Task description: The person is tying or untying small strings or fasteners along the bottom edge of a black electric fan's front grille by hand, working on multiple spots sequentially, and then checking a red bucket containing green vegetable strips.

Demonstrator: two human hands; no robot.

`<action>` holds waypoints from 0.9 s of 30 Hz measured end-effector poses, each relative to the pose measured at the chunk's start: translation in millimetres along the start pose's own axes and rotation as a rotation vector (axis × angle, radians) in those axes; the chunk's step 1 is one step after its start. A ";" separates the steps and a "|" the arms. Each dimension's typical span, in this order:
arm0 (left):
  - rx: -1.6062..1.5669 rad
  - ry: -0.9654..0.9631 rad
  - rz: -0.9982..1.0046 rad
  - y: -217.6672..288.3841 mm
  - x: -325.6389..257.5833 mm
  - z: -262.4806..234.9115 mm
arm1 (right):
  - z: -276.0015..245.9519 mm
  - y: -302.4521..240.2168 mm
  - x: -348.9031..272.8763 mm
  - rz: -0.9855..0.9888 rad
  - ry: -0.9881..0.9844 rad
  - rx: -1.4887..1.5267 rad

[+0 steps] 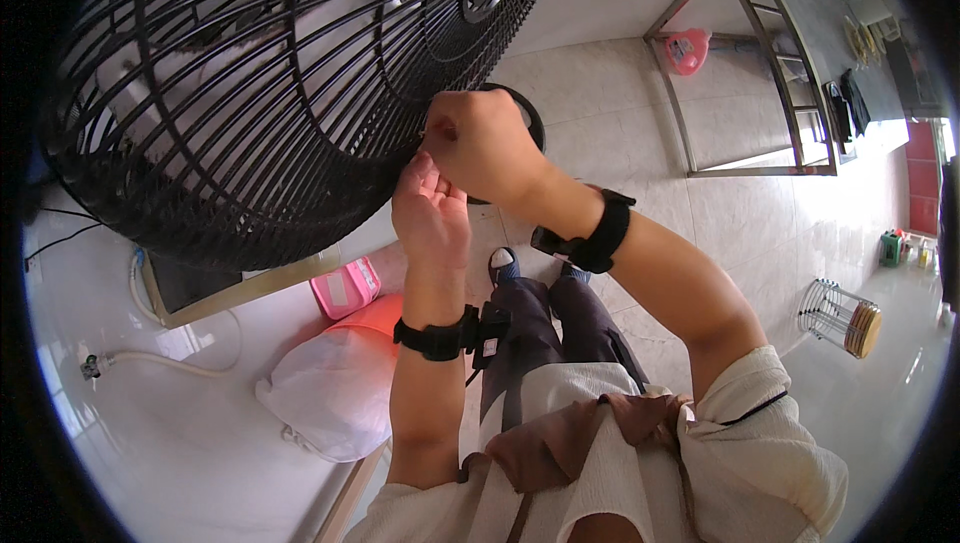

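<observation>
At the edge of a black fan guard (295, 53) filling the upper left of the frame, a person's right hand (490, 138) curls above the half-cupped left hand (432, 223); whether either pinches anything cannot be told. Work at the rim appears under way, nothing visibly finished, the remainder unclear.

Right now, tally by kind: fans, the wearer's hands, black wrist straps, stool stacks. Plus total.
Fan: 1
Hands: 2 (left hand, right hand)
Black wrist straps: 2 (left strap, right strap)
Stool stack: 1
Total: 6
</observation>
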State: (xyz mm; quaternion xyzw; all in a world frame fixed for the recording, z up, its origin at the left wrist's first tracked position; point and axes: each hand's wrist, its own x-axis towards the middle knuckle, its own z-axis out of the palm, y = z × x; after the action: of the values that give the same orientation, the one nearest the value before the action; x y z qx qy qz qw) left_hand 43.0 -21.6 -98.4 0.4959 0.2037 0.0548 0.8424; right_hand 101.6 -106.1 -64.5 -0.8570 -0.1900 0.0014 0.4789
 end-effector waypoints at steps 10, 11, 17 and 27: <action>-0.391 0.164 -0.157 12.9 -4.1 1.9 | -2.6 24.0 -17.0 0.162 0.130 0.401; -0.381 0.161 -0.161 12.8 -3.7 1.7 | 2.8 25.6 -19.2 0.168 0.137 0.407; -0.308 0.246 -0.158 14.3 -6.9 7.6 | 24.3 30.6 -16.6 0.131 0.256 0.373; -0.292 0.277 -0.167 14.8 -6.3 5.9 | 20.2 43.3 -2.5 0.671 -0.210 1.282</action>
State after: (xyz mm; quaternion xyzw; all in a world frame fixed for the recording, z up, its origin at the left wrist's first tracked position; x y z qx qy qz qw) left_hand 41.2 -20.9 -81.3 0.3378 0.3475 0.0815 0.8709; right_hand 109.6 -110.6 -111.5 -0.4157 0.0763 0.3411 0.8397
